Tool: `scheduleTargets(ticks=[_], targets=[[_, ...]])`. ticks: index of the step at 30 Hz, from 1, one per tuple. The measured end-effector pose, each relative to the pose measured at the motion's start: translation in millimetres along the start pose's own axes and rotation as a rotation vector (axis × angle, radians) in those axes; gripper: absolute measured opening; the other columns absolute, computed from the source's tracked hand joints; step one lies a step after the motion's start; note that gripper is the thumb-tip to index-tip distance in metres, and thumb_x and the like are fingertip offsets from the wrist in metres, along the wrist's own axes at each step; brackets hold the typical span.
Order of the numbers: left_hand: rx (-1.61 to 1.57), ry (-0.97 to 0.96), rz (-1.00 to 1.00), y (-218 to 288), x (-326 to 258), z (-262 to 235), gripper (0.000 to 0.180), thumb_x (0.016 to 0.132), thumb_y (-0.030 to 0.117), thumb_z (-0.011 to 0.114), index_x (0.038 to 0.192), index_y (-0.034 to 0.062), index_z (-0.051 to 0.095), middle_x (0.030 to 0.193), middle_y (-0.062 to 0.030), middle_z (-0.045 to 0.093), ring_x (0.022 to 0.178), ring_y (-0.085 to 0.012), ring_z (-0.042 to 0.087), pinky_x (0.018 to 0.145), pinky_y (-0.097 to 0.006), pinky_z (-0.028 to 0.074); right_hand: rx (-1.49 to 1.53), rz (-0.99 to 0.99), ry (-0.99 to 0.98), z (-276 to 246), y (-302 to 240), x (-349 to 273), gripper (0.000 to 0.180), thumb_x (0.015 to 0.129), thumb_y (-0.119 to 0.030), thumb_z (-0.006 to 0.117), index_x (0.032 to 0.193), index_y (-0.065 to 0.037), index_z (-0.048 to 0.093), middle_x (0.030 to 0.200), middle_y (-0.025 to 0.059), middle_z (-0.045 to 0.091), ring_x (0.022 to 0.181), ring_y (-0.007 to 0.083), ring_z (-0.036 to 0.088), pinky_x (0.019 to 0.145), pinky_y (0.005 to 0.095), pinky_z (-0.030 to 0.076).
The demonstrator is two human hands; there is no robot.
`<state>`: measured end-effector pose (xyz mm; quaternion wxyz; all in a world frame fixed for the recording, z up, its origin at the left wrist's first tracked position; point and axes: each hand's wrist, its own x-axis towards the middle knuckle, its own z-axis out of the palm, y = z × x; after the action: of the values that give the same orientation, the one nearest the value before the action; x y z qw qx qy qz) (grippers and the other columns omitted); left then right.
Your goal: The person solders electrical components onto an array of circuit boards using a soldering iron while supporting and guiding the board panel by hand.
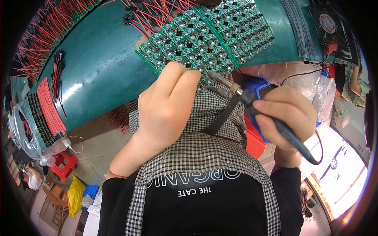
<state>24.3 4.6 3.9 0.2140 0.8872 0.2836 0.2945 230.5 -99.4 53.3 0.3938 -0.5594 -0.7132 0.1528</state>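
green panel of small round circuit boards (pixel 197 39) | flat on teal table edge, lower corner under left-hand fingertips || black-handled soldering iron (pixel 275 124) | held slantwise in right fist, metal tip at panel's lower edge, cord trailing from handle end

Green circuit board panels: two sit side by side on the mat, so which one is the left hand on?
The nearer, left-hand panel: the left hand rests on its lower edge, where the soldering iron tip points. The other panel lies farther right, untouched.
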Motion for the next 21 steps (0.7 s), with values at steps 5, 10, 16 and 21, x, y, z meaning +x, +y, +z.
scheduleTargets(ticks=[5, 10, 16, 21], targets=[[-0.026, 0.020, -0.074, 4, 1, -4, 0.018, 0.072, -0.002, 0.068, 0.087, 0.0042, 0.059, 0.081, -0.0059, 0.055, 0.061, -0.0210, 0.059, 0.053, -0.030, 0.048, 0.051, 0.055, -0.026, -6, 2, 3, 0.023, 0.064, -0.003, 0.079, 0.086, -0.001, 0.070, 0.075, 0.0080, 0.062, 0.061, 0.0195, 0.061, 0.050, 0.0275, 0.048], [0.032, 0.070, -0.014, -3, 0, 0, 0.018, 0.072, -0.002, 0.070, 0.087, 0.0041, 0.061, 0.081, -0.0058, 0.056, 0.062, -0.0203, 0.059, 0.053, -0.030, 0.048, -0.212, -0.238, -0.024, 10, -10, -9, 0.020, 0.064, -0.006, 0.076, 0.082, 0.000, 0.069, 0.072, 0.0067, 0.060, 0.060, 0.0179, 0.060, 0.048, 0.0268, 0.048], [0.013, 0.071, -0.067, 3, 0, -4, 0.018, 0.072, -0.003, 0.070, 0.086, 0.0041, 0.062, 0.080, -0.0061, 0.057, 0.061, -0.0199, 0.059, 0.052, -0.030, 0.048, -0.365, -0.332, -0.021, 18, -15, -10, 0.020, 0.065, -0.009, 0.075, 0.082, 0.001, 0.067, 0.071, 0.0058, 0.059, 0.061, 0.0173, 0.060, 0.048, 0.0263, 0.049], [-0.038, 0.025, -0.080, 8, 0, -10, 0.017, 0.072, -0.003, 0.070, 0.086, 0.0039, 0.061, 0.079, -0.0061, 0.057, 0.060, -0.0199, 0.059, 0.052, -0.030, 0.048, -0.131, -0.168, 0.065, -5, -14, -14, 0.021, 0.069, -0.011, 0.076, 0.085, 0.001, 0.069, 0.070, 0.0075, 0.061, 0.055, 0.0203, 0.060, 0.047, 0.0281, 0.050]])
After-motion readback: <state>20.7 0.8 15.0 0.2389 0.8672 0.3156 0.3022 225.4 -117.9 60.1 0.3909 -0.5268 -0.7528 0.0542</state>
